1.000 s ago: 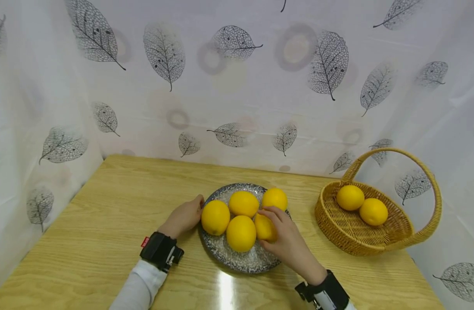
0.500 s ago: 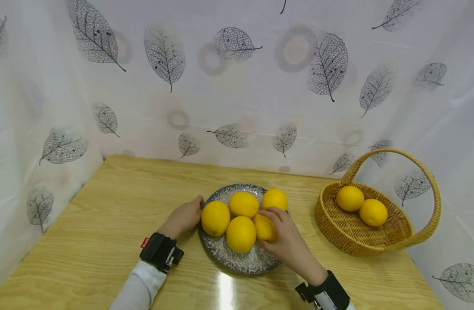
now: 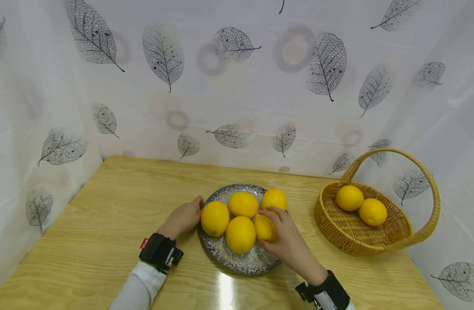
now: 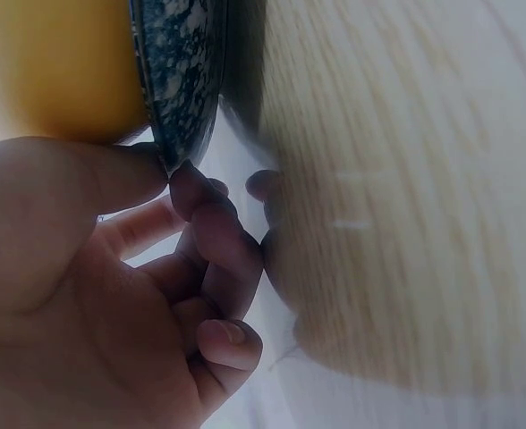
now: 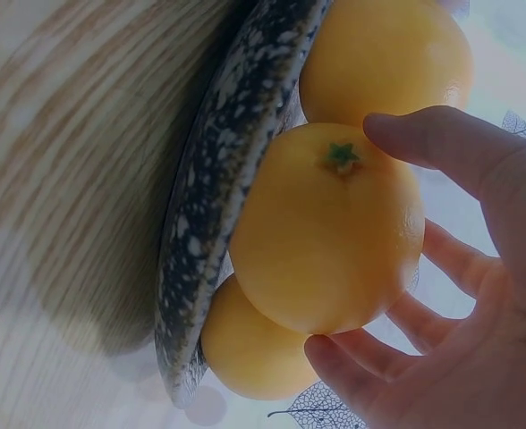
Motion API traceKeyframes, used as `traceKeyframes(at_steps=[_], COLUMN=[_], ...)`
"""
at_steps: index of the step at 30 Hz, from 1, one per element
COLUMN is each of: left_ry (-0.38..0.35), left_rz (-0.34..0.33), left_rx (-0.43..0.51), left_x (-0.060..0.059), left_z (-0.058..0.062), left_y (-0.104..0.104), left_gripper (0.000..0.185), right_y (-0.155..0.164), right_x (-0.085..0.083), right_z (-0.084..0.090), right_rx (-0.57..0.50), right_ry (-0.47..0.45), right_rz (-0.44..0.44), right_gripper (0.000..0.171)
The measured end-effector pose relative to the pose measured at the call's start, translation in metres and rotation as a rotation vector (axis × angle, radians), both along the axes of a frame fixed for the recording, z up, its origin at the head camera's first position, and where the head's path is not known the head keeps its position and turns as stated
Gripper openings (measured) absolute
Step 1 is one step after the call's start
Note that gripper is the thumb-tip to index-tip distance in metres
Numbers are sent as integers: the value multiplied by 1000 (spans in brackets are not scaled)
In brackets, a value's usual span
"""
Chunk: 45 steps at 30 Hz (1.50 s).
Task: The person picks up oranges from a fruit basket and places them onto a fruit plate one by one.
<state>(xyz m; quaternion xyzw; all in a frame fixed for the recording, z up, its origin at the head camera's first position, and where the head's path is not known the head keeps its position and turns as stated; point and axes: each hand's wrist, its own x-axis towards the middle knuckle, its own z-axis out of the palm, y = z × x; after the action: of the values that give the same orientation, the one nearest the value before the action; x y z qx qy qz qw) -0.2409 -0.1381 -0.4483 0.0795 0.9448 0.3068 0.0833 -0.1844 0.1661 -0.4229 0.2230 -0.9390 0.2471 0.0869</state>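
Right hand cups the orange at plate's right side, fingers apparently curled round it; left hand pinches the rim opposite.

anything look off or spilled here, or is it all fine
Nothing stands out. Five yellow fruits sit on the speckled plate, two more in the wicker basket, all whole and nothing spilled on the table. The left hand steadies the plate's rim; the right hand grips one fruit.
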Motion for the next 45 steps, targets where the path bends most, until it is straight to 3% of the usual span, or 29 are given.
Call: traceKeyframes(at_steps=[19, 37, 45], left_ry=[-2, -2, -1], left_rz=[-3, -5, 0], left_rx=[12, 11, 11], left_x=[4, 1, 1], left_z=[6, 0, -1], left_y=[1, 0, 0], left_gripper=[16, 18, 17], right_y=[0, 1, 3], right_x=[0, 1, -4], right_z=[-2, -2, 6], right_rx=[0, 8, 40], right_ry=[-7, 0, -4], right_rz=[7, 23, 45], right_gripper=[71, 72, 74])
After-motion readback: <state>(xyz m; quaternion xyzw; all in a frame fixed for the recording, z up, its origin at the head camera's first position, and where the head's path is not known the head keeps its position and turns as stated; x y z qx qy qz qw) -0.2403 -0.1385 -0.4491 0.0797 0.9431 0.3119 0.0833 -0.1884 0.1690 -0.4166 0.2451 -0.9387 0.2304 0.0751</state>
